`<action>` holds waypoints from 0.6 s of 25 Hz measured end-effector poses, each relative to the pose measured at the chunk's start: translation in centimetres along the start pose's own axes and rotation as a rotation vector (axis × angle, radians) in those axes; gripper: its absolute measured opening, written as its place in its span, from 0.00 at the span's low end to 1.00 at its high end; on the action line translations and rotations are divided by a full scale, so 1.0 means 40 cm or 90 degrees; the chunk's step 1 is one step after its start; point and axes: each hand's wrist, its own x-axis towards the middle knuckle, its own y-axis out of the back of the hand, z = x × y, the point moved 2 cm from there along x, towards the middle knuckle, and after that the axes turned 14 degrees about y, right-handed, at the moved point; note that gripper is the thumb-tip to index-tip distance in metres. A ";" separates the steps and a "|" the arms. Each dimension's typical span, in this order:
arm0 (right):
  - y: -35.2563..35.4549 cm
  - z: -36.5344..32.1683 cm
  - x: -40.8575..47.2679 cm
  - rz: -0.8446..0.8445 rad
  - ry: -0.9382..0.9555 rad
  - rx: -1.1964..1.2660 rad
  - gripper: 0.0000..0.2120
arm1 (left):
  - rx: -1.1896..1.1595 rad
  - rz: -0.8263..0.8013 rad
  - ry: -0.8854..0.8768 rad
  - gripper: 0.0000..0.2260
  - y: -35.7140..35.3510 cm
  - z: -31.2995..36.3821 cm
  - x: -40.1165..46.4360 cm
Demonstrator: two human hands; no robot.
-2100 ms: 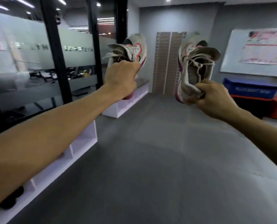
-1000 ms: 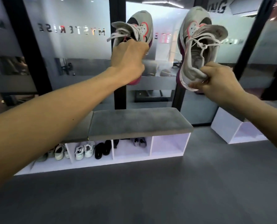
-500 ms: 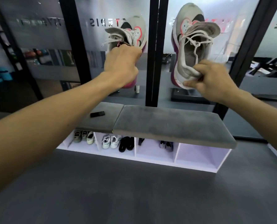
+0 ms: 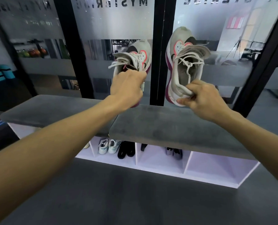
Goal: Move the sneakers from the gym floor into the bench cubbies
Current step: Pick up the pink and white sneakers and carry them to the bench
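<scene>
Two sneakers hang in the air above the bench, one in each hand, toes up and heels down. The left hand [image 4: 127, 89] is closed over the heel and collar of the left sneaker [image 4: 139, 58], hiding most of its rear; the right hand [image 4: 203, 99] pinches the heel collar of the right sneaker [image 4: 182, 69] between thumb and curled fingers, with the laces dangling loose inside the opening. Both are held in front of the glass wall [image 4: 112, 21], over the grey bench cushion [image 4: 167, 127].

Below the cushion sit the white cubbies [image 4: 214, 169]. The rightmost one looks empty and is the obvious target. The one beside it holds a dark pair [image 4: 174, 153] toward the back, and further left stand a black pair [image 4: 126, 151] and a white pair [image 4: 109, 146].

To do this well, crouch so the cubby mouth is in full view, and lower both shoes clear of the cushion's front edge. Turn them level, soles down, then slide them in toes first, side by side. Tuck the loose laces so they do not snag the divider. How deep the empty cubby runs is hard to judge from this angle, so feed them in gently.
</scene>
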 end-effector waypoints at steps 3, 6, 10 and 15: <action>-0.196 0.099 -0.117 -0.005 0.011 -0.008 0.11 | 0.018 0.020 -0.002 0.07 -0.216 -0.006 -0.096; -0.404 0.184 -0.258 -0.001 0.016 0.001 0.10 | 0.017 0.026 -0.008 0.08 -0.437 -0.013 -0.224; -0.627 0.265 -0.447 -0.033 -0.002 0.007 0.09 | 0.000 -0.022 -0.002 0.10 -0.696 -0.030 -0.405; -0.856 0.293 -0.649 -0.063 -0.026 0.001 0.09 | -0.001 -0.081 -0.005 0.07 -0.942 -0.064 -0.627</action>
